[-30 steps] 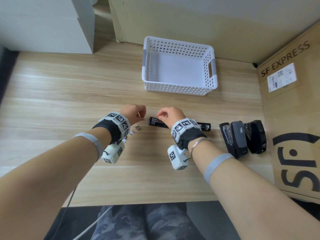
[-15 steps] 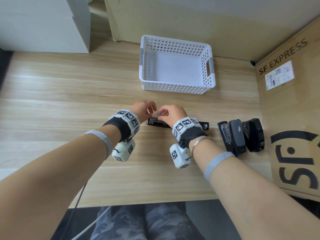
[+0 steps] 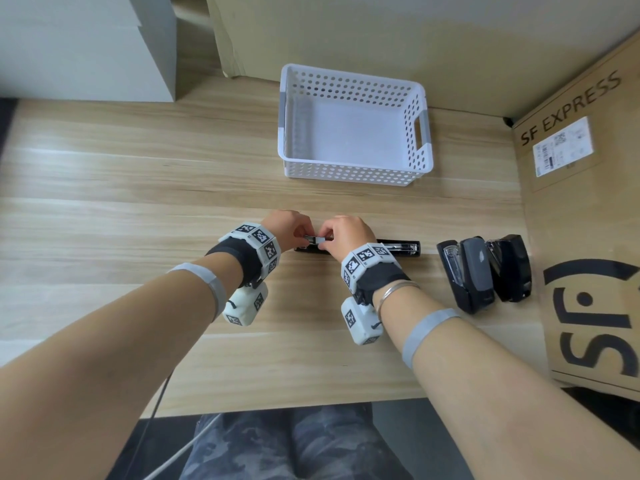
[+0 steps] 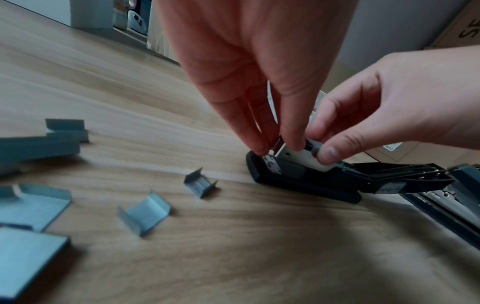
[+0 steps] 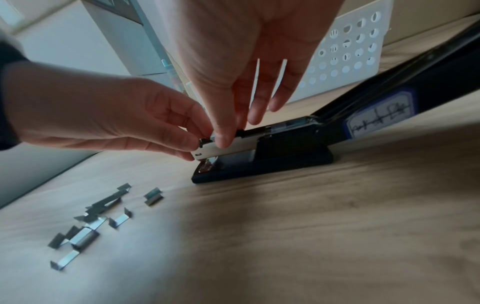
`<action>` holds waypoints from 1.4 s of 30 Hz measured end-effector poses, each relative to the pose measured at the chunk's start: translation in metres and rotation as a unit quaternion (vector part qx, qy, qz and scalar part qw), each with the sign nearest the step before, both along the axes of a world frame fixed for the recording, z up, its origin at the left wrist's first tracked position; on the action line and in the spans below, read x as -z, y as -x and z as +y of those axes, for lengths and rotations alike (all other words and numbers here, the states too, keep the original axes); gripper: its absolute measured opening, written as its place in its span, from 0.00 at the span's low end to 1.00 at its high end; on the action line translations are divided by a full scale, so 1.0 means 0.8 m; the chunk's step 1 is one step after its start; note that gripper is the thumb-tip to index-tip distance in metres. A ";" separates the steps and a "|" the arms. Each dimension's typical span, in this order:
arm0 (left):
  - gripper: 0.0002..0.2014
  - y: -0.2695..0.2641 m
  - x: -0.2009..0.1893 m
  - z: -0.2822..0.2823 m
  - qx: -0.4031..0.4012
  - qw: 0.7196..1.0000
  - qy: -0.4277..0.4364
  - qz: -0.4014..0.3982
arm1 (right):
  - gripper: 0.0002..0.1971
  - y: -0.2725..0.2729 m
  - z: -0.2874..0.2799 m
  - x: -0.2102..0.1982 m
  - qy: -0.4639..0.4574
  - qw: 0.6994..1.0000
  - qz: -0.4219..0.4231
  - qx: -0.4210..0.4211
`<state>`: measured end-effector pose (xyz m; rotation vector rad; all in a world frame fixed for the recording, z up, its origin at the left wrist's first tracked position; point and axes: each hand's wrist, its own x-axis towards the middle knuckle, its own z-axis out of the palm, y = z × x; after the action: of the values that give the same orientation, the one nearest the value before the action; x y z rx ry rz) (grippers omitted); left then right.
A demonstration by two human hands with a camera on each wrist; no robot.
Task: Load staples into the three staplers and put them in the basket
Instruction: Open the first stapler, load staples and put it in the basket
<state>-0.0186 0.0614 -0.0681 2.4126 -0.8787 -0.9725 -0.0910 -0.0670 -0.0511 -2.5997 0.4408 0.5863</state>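
A black stapler lies folded wide open on the wooden table, its silver magazine raised off the base. My left hand pinches a short staple strip at the magazine's front end. My right hand pinches the magazine from the sides with thumb and fingers. In the head view both hands meet over the stapler's left end. Two more black staplers stand side by side to the right. The white perforated basket sits behind, with nothing in it.
Several loose staple strips lie on the table to the left of the stapler, under my left wrist. A large cardboard box borders the table's right side, and white cabinets stand at the back left.
My left hand moved right from the loose staples to the stapler's front end, bringing a staple strip. My right hand stayed on the stapler and now grips the magazine.
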 end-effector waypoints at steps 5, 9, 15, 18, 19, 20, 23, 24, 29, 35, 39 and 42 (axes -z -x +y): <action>0.12 0.000 0.001 0.001 -0.004 1.000 0.006 0.003 | 0.07 -0.002 -0.004 -0.001 0.016 0.999 0.021 -0.019; 0.12 0.000 0.002 0.002 -0.003 1.000 0.013 0.010 | 0.08 -0.003 -0.004 0.001 -0.005 1.000 0.019 0.013; 0.12 0.000 0.004 0.004 0.003 1.000 0.012 0.005 | 0.06 -0.003 -0.005 0.006 0.003 0.999 0.026 0.028; 0.12 -0.002 0.005 0.004 0.006 1.000 0.007 0.010 | 0.03 -0.003 -0.011 0.007 -0.013 0.998 0.023 0.053; 0.12 -0.004 0.005 0.005 0.010 1.000 0.003 0.018 | 0.04 -0.004 -0.014 0.006 -0.013 0.998 0.025 0.056; 0.12 -0.006 0.004 0.006 0.015 1.000 -0.002 0.026 | 0.05 -0.004 -0.017 0.006 -0.008 0.998 0.033 0.053; 0.13 -0.016 0.001 0.016 0.012 0.999 -0.025 0.027 | 0.07 -0.002 -0.024 0.001 0.011 0.998 0.050 0.046; 0.13 -0.019 0.001 0.021 0.012 0.999 -0.040 0.016 | 0.08 -0.002 -0.026 0.001 0.009 0.998 0.047 0.051; 0.18 -0.021 0.003 0.039 0.082 0.987 -0.139 -0.015 | 0.06 -0.003 -0.017 0.003 0.006 0.998 0.010 0.062; 0.06 -0.009 0.011 0.044 0.077 0.985 -0.147 -0.037 | 0.07 -0.005 -0.005 0.002 0.009 0.998 -0.009 0.056; 0.07 -0.007 0.013 0.044 0.040 0.995 -0.089 -0.019 | 0.07 -0.003 -0.004 0.002 -0.005 0.998 -0.015 0.063; 0.09 -0.007 0.006 0.040 -0.029 0.999 0.022 -0.007 | 0.07 -0.003 -0.003 0.000 -0.031 0.997 -0.029 0.057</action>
<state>-0.0133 0.0931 -0.0725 2.3973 -0.8224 -0.9072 -0.0884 -0.0692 -0.0508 -2.5065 0.5397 0.4770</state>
